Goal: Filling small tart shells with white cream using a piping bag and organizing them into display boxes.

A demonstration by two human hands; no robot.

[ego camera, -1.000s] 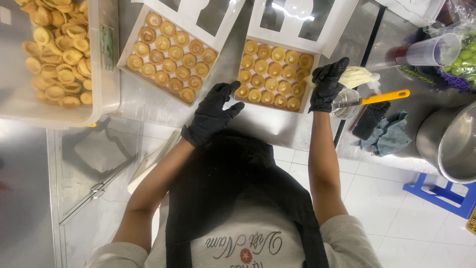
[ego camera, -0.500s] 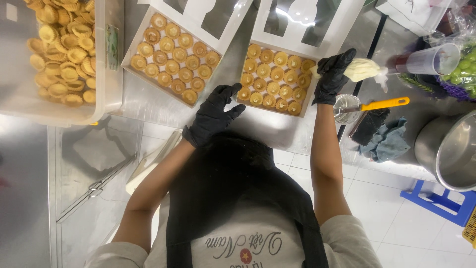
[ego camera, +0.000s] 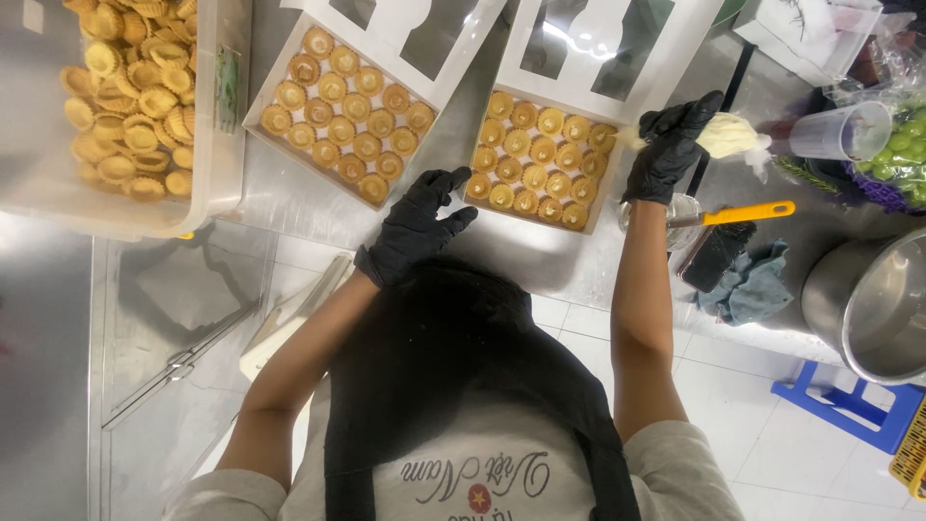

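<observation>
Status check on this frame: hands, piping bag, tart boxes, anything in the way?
Right hand gripping piping bag, tip at right tart box corner. Left hand open, fingers spread, beside that box. Left tart box untouched. Nothing blocking.

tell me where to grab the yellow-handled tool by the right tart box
Probably by the yellow handle: it sticks out free to the right above the grey cloth, while its other end rests in a small glass jar. Come from above on the right, clear of the right hand holding the piping bag.
</observation>
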